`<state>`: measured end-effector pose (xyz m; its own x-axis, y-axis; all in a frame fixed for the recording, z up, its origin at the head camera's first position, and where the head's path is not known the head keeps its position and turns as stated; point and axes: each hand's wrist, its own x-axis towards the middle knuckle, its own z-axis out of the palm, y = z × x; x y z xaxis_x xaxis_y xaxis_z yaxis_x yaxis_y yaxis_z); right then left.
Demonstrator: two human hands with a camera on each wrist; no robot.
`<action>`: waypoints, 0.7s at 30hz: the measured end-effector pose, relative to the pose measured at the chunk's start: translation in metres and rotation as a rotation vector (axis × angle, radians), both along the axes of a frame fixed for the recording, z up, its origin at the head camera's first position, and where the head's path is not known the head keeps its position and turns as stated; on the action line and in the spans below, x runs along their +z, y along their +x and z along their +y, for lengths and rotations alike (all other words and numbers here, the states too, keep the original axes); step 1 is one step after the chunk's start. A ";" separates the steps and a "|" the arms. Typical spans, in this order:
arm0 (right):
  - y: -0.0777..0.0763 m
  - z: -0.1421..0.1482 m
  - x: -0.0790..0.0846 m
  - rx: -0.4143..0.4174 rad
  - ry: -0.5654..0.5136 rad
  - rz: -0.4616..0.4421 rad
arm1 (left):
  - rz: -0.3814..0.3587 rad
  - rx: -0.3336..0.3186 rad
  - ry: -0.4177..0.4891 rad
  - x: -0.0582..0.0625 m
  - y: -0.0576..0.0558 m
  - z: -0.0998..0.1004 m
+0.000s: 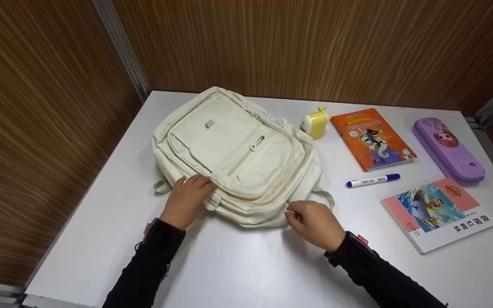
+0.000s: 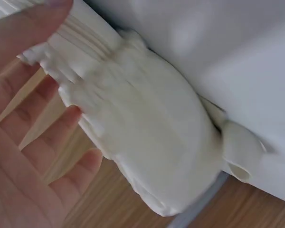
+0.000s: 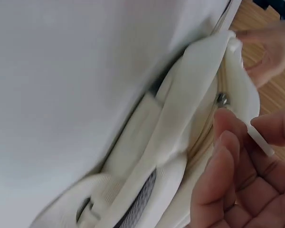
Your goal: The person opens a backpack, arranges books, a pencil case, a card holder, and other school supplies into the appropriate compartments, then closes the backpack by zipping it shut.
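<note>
Room on tabletop (image 1: pixel 246 269) before near edge of backpack (image 1: pixel 240 156); left grip (image 1: pixel 190 199) spread, right grip (image 1: pixel 317 224) tight on zipper pull (image 3: pixel 261 140)

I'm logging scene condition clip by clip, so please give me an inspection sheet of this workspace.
Surface: smooth white tabletop.
Job's things: cream fabric backpack, lying front pocket up; narrow pale zip pull on its zip.
Clutter: to the backpack's right, yellow crank-handled pencil sharpener, orange-covered paperback book, white marker with blue cap, purple oblong pencil case, pink-and-white book with a blue picture.
Grips: bare left hand, fingers loosely spread at the backpack's near edge, firm contact unclear; bare right hand pinches the zip pull.
Cables: nothing seen on the tabletop.
Surroundings: brown wood-grain panels with grey metal trim.
</note>
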<state>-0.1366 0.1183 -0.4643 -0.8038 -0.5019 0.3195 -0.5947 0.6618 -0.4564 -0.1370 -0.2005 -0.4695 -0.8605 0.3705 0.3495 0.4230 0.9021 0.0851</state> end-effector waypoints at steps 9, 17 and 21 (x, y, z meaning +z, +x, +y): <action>-0.010 0.014 0.000 -0.091 0.035 0.051 | 0.198 0.038 -0.119 -0.012 -0.005 -0.005; 0.000 0.022 -0.005 -0.140 0.101 0.125 | 0.319 0.103 -0.225 -0.016 0.000 0.000; 0.013 0.012 -0.009 -0.108 0.151 0.188 | 0.375 0.117 -0.248 -0.017 -0.001 0.004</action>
<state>-0.1241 0.1307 -0.4735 -0.7888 -0.4694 0.3967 -0.5818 0.7784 -0.2358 -0.1383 -0.1968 -0.4864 -0.7324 0.3905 0.5578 0.2779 0.9193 -0.2788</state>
